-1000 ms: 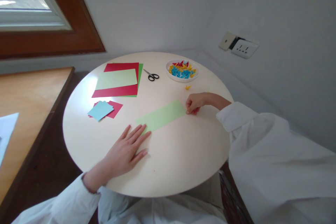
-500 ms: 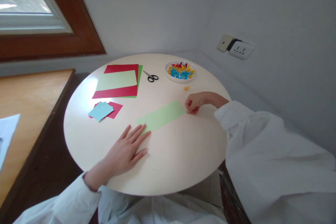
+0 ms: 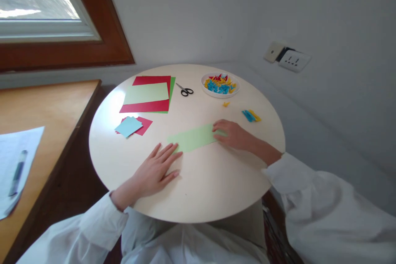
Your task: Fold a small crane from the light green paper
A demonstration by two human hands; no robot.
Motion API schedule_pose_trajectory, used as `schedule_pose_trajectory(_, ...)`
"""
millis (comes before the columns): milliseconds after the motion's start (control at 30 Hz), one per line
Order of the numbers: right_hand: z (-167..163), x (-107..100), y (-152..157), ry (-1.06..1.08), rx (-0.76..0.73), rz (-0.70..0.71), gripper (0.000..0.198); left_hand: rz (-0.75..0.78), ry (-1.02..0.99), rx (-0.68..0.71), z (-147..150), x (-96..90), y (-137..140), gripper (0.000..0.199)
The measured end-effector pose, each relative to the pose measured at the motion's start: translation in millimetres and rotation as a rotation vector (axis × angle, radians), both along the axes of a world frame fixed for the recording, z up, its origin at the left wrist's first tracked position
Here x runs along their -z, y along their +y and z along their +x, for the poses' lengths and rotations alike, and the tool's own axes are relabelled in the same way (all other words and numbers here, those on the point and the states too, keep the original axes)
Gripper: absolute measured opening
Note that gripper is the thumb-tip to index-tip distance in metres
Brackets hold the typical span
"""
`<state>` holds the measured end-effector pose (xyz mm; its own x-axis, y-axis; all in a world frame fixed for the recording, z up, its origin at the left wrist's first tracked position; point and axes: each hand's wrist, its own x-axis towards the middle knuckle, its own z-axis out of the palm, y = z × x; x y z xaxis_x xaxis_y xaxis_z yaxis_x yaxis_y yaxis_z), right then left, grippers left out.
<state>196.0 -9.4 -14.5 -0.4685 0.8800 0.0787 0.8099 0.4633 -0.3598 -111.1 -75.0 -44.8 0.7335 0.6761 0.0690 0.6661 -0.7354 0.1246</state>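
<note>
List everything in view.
Round table: 1, white, centre
Long paper strip: 1, light green, middle
Large paper sheets: 3, red, green, pale green, far left
Small square papers: several, pale blue, pink, left
Scissors: 1, black-handled, beside sheets
Shallow dish: 1, white, far right
Pointed pieces: many, red, yellow, blue, dish
Loose piece: 1, yellow, near dish
Slim pieces: several, blue, yellow, right
Wall plates: 2, beige, white, right
Window: 1, brown-framed, upper left
Wooden desk: 1, tan, left
Paper: some, white, desk
Pen: 1, dark, paper
Sleeves: 2, white, arms
Left hand: 1, strip's left end
Right hand: 1, strip's right end
</note>
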Motion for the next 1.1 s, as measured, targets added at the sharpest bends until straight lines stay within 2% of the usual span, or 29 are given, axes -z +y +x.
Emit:
schedule_pose_trajectory(67,-11,12,-22,-0.065,-0.086,0.064,0.031,0.01,-0.025,-0.018,0,-0.5,-1,0.048)
schedule_pose_trajectory(133,-20,22,-42,-0.128,-0.046,0.103,0.034,0.05,-0.064,-0.059,1,-0.8,-3,0.042)
schedule_pose_trajectory(200,-28,27,-57,-0.179,-0.015,0.123,0.035,0.092,-0.129,-0.148,3,-2.5,-4,0.034)
schedule_pose_trajectory(267,-34,28,-68,-0.211,-0.021,0.145,0.035,0.091,-0.215,-0.296,7,-7.3,-3,0.026)
schedule_pose_trajectory(333,-39,26,-73,-0.228,-0.026,0.163,0.034,-0.006,-0.257,-0.442,10,-16.3,3,0.021)
schedule_pose_trajectory(400,-43,22,-74,-0.23,-0.031,0.153,0.032,-0.215,-0.269,-0.514,13,-28.4,12,0.016)
schedule_pose_trajectory(467,-46,18,-71,-0.215,-0.047,0.125,0.029,-0.405,-0.281,-0.529,15,-40.4,25,0.016)
schedule_pose_trajectory(533,-47,14,-65,-0.186,-0.077,0.098,0.024,-0.669,-0.252,-0.513,17,-49.3,37,0.021)
schedule_pose_trajectory(600,-48,12,-58,-0.147,-0.114,0.091,0.022,-0.791,-0.222,-0.531,19,-53.2,48,0.02)
schedule_pose_trajectory(767,-56,20,-42,-0.078,-0.23,0.201,0.022,-0.931,-0.146,-0.532,27,-49.3,63,0.015)
schedule_pose_trajectory(967,-65,39,-38,-0.043,-0.298,0.324,0.026,-0.946,-0.119,-0.557,37,-52.7,62,0.017)
schedule_pose_trajectory(1100,-64,44,-38,0.041,-0.292,0.32,0.026,-0.961,-0.07,-0.58,39,-58.0,63,0.021)
